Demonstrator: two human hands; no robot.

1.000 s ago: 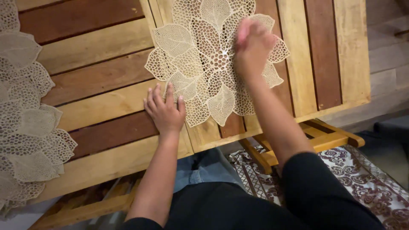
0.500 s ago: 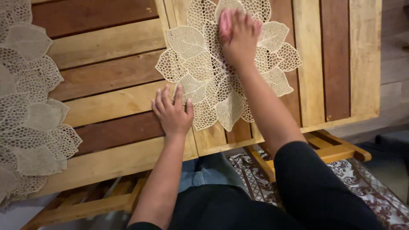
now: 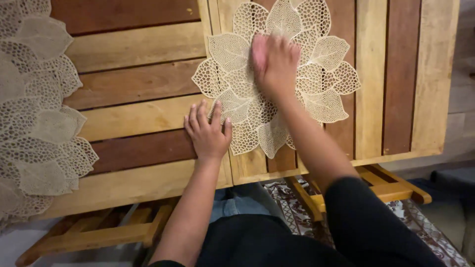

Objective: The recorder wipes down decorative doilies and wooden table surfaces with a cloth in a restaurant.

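**Head view: right hand pressed on the leaf mat**

Right hand [image 3: 274, 64] lies flat, fingers spread, on the middle of the cream leaf-pattern placemat [image 3: 232, 79] near the slatted wooden table's [image 3: 133, 47] near edge, gripping nothing. Left hand [image 3: 209, 132] rests open on the slats, fingertips touching the mat's left fringe. A second lacy mat [image 3: 34, 99] sits at the left edge.

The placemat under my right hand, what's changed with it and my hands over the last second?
The right hand slid from the placemat's right edge to its middle, and now lies flat and blurred on it. The placemat itself seems not to have shifted on the table. The left hand stayed flat on the slats at the placemat's lower left edge. The second placemat on the left did not move.
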